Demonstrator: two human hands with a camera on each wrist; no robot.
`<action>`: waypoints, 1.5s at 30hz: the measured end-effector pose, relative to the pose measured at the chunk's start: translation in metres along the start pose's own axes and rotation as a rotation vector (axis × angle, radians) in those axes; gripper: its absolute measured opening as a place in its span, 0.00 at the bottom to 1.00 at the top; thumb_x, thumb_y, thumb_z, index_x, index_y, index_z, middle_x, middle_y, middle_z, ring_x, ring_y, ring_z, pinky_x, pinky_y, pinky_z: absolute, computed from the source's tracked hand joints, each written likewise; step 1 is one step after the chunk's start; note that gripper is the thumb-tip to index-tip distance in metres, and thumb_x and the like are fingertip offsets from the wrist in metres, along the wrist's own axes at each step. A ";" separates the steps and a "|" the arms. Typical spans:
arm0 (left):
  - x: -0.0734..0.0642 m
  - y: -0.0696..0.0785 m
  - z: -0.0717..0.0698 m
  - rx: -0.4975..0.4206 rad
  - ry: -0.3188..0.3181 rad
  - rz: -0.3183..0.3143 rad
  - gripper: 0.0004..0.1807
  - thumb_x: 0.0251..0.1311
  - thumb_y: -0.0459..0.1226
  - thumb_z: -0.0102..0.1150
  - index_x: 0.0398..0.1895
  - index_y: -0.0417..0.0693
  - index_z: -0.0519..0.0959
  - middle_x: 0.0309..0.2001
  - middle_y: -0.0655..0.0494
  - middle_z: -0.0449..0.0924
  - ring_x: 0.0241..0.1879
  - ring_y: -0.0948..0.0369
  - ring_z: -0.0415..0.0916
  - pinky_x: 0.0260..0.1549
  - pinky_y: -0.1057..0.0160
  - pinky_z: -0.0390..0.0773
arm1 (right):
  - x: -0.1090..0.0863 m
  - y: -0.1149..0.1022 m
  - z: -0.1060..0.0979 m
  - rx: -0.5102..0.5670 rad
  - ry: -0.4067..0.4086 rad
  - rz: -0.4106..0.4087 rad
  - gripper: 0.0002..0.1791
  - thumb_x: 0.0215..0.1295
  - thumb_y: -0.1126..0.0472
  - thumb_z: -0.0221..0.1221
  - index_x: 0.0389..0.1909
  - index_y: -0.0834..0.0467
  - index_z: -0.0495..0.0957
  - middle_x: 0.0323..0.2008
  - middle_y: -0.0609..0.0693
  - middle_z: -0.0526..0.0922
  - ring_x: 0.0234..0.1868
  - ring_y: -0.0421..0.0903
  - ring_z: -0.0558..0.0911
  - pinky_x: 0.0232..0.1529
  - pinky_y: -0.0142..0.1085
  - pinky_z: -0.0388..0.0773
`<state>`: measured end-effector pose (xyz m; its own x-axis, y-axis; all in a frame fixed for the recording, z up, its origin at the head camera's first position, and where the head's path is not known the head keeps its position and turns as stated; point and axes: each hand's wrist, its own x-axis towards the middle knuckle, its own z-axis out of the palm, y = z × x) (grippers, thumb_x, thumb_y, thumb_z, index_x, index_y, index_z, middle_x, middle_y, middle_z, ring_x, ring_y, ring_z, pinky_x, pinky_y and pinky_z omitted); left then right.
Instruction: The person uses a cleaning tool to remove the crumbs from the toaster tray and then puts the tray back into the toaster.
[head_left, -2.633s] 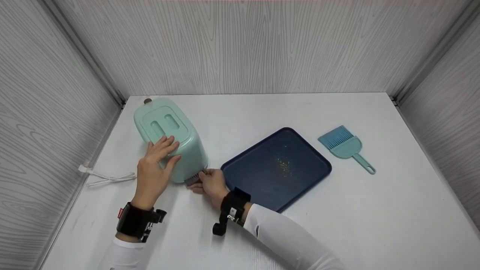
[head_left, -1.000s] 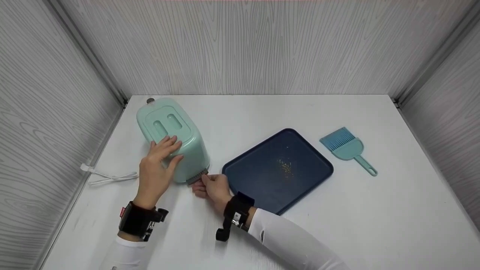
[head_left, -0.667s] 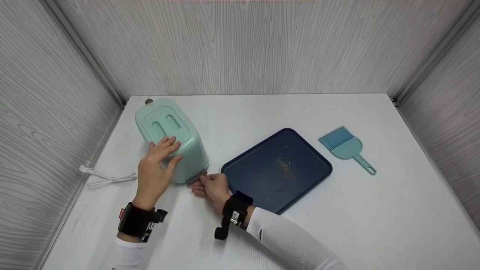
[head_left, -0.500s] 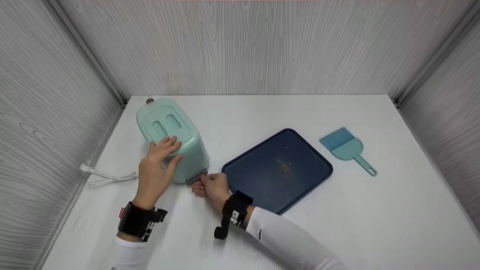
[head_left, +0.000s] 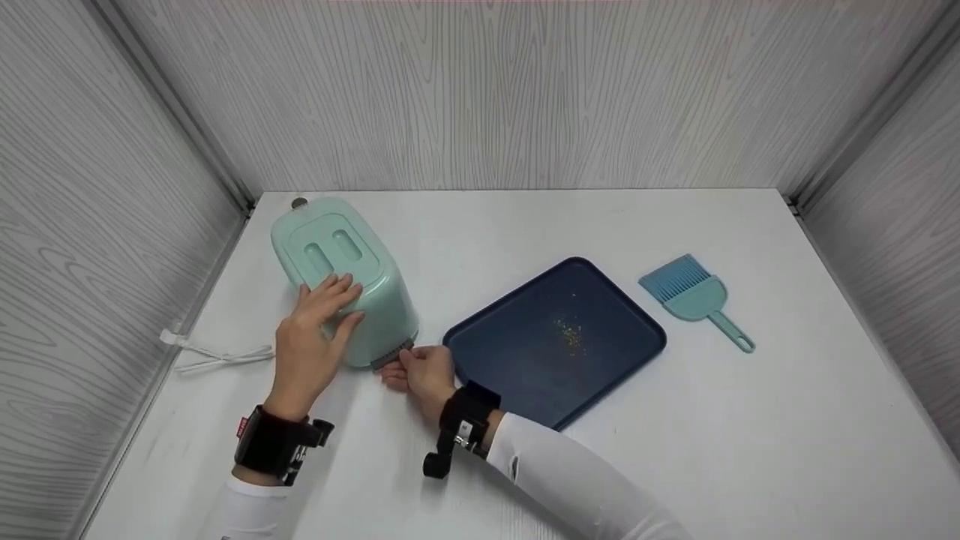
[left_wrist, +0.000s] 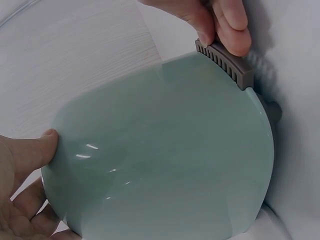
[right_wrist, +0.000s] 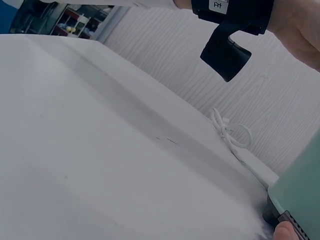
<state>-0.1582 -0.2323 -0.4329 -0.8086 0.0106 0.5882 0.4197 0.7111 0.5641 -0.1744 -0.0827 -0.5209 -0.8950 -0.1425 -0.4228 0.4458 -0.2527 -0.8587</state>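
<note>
A mint-green toaster (head_left: pixel 382 300) with a closed lid stands at the left of the table. My left hand (head_left: pixel 311 352) rests on the near top edge of its lid, fingers over the top and thumb at the end; the left wrist view shows the thumb and fingertips along that edge. My right hand (head_left: pixel 427 375) pinches the grey slotted handle of the crumb tray (left_wrist: pixel 227 65) low on the toaster's near end. This handle sits close against the body, and the rest of the crumb tray is hidden inside. In the right wrist view a fingertip (right_wrist: pixel 285 231) touches the handle.
A dark blue tray (head_left: pixel 510 375) with golden crumbs (head_left: pixel 570 335) lies beside my right hand, its corner by the wrist. Farther right is a teal brush and dustpan set (head_left: pixel 694 296). A bundled white cord (head_left: pixel 225 356) lies left of the toaster, near the side wall.
The crumb tray's handle stood slightly farther out 2.6 seconds ago and is now closer to the toaster. My right fingers have shifted a little along it; my left hand has stayed put.
</note>
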 end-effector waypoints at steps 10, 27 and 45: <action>-0.001 0.000 -0.001 0.014 0.000 -0.004 0.21 0.60 0.28 0.73 0.58 0.39 0.86 0.63 0.40 0.84 0.70 0.39 0.76 0.78 0.33 0.61 | 0.002 0.000 0.001 0.002 -0.004 0.006 0.10 0.78 0.71 0.53 0.41 0.74 0.81 0.28 0.60 0.90 0.26 0.42 0.88 0.36 0.36 0.92; -0.001 0.001 0.001 0.014 0.003 0.002 0.21 0.61 0.28 0.73 0.58 0.40 0.86 0.62 0.41 0.85 0.69 0.40 0.78 0.77 0.31 0.63 | 0.004 -0.001 0.005 -0.006 0.042 0.011 0.09 0.78 0.71 0.54 0.46 0.74 0.79 0.32 0.64 0.91 0.27 0.43 0.89 0.37 0.36 0.92; 0.001 0.001 -0.002 0.028 -0.019 -0.003 0.21 0.61 0.28 0.73 0.58 0.40 0.86 0.63 0.42 0.84 0.70 0.41 0.77 0.78 0.34 0.63 | 0.007 -0.005 0.007 -0.025 0.055 0.031 0.09 0.78 0.71 0.54 0.41 0.73 0.80 0.32 0.64 0.91 0.26 0.44 0.89 0.35 0.36 0.92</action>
<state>-0.1572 -0.2327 -0.4305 -0.8176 0.0211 0.5753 0.4057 0.7303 0.5497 -0.1826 -0.0892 -0.5177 -0.8807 -0.0965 -0.4638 0.4732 -0.2254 -0.8516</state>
